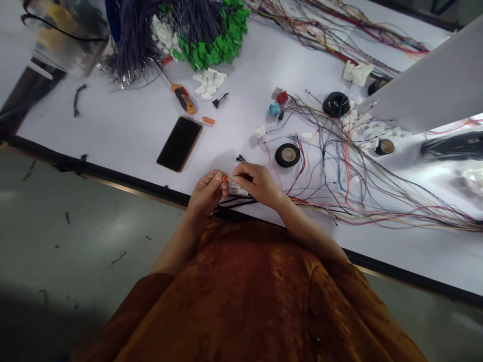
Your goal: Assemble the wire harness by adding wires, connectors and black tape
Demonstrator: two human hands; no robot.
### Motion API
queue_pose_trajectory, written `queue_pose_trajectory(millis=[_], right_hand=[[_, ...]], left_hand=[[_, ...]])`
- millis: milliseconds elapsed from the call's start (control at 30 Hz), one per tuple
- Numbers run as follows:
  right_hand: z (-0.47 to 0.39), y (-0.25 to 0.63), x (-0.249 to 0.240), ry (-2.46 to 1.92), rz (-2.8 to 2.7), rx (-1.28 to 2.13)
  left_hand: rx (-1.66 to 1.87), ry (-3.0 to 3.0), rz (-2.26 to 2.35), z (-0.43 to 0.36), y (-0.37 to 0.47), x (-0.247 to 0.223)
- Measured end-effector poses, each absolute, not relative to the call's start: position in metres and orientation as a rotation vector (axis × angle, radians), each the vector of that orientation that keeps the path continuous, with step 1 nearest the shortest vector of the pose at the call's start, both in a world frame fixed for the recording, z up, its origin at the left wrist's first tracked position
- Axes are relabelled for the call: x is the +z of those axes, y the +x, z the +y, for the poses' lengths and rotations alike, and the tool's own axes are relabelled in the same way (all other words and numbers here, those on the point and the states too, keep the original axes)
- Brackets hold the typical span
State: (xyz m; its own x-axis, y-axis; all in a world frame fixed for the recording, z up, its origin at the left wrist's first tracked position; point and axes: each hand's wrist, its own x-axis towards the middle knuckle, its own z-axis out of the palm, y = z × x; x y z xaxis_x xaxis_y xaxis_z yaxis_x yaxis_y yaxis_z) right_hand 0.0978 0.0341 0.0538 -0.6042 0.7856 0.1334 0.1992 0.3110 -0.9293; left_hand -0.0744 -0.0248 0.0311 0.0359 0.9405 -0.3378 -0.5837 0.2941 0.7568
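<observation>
Near the table's front edge, my left hand (208, 192) pinches a small orange connector (225, 178) between thumb and fingers. Close on its right, my right hand (260, 184) is closed in a pinch, fingertips beside the connector. What those fingertips hold looks like a thin wire end, too small to make out fully. Below the right hand, dark cables (237, 202) run along the table edge. A black roll of tape (287, 155) lies just beyond the right hand.
A phone (180, 144), an orange-handled screwdriver (184, 99) and an orange piece (209, 120) lie to the left. Farther back are green connectors (215, 48) on purple wires and white connectors (210, 83). Loose wires (339, 171) spread rightward, near another tape roll (336, 104).
</observation>
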Motion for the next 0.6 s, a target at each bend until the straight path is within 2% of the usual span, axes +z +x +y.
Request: queue_pose_trajectory(millis=[133, 433, 600], right_hand=[[0.032, 0.097, 0.058, -0.945, -2.089, 1.231], [0.026, 0.097, 0.064, -1.056, -2.078, 1.334], [0.024, 0.098, 0.067, -1.054, -2.129, 1.342]], left_hand=[[1.254, 0.525, 0.953, -0.025, -0.074, 0.033], [1.287, 0.846, 1.136, -0.032, -0.075, 0.035], [1.169, 0.850, 1.068, -0.033, -0.082, 0.035]])
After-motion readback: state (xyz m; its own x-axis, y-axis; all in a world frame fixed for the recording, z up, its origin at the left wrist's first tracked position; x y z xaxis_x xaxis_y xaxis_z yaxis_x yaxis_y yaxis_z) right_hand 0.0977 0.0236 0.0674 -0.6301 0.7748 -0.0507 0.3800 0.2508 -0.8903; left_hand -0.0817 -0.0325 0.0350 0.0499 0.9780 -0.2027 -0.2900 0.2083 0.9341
